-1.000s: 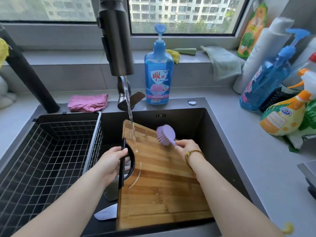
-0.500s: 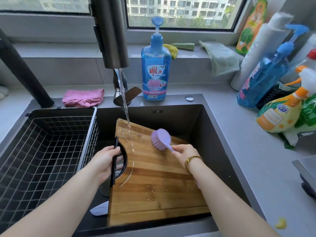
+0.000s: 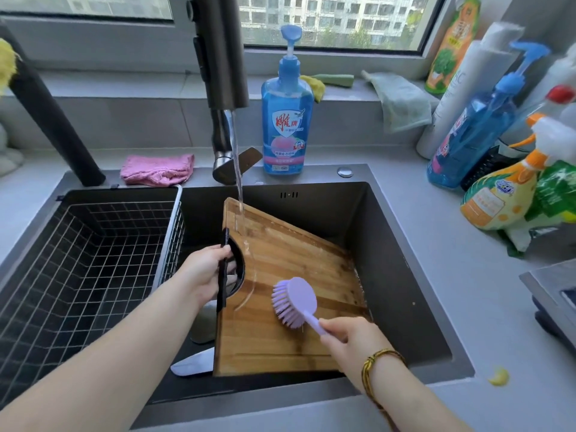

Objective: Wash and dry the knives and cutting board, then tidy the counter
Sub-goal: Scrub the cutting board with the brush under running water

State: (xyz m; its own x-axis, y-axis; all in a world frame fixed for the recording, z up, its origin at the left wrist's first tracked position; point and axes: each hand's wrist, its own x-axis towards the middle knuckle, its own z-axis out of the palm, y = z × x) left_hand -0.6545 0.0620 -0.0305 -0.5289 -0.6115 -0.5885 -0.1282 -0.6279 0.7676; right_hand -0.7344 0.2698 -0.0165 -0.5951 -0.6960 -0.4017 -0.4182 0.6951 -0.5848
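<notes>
L hand (image 3: pixel 209 275) grips cutting board (image 3: pixel 290 294) by handle slot; R hand (image 3: pixel 349 341) pinches brush (image 3: pixel 294 302). Board prob. stiff, heavy, wet-slick, so hold at slot.

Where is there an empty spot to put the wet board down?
The counter right of the sink, between its rim and the spray bottles, is bare. The wire basket on the left holds nothing. The back right corner is crowded.

Wet wooden cutting board (image 3: pixel 280 275) lies tilted in the sink, knife blade (image 3: pixel 194 363) beneath.
</notes>
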